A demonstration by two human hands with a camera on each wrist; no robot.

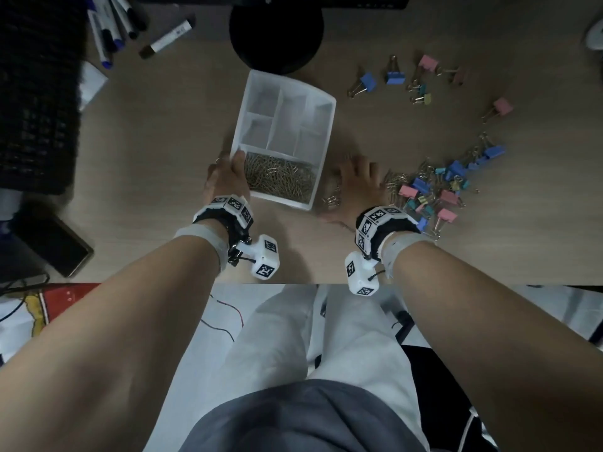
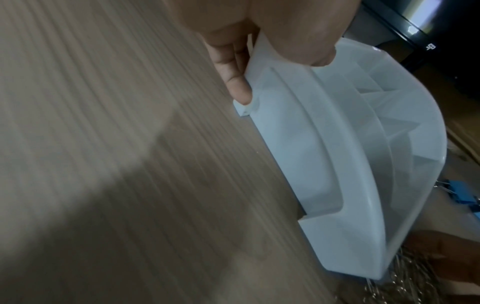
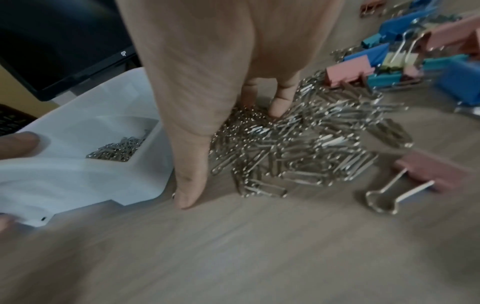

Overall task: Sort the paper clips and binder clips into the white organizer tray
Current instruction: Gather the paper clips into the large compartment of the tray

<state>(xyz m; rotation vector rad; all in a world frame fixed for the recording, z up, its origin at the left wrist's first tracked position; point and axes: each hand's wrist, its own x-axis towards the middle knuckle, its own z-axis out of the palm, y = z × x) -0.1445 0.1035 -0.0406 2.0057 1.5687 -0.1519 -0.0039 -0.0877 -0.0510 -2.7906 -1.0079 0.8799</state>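
The white organizer tray [image 1: 321,132] sits mid-desk, its near long compartment filled with paper clips [image 1: 280,177]; the other compartments look empty. My left hand [image 1: 225,177] grips the tray's near-left corner, thumb [image 2: 298,41] over the rim and fingers [image 2: 233,78] against the outer wall [image 2: 324,154]. My right hand [image 1: 355,177] rests on a loose pile of paper clips [image 3: 298,148] just right of the tray, fingertips [image 3: 281,102] pressed into the pile and thumb [image 3: 189,164] down on the desk. Coloured binder clips [image 1: 440,190] lie heaped right of that hand.
More binder clips [image 1: 394,76] lie scattered at the far right. A black monitor base [image 1: 276,37] stands behind the tray. A keyboard [image 1: 36,102], markers [image 1: 111,24] and a phone [image 1: 55,246] are on the left. The desk's near edge [image 1: 163,282] runs below my wrists.
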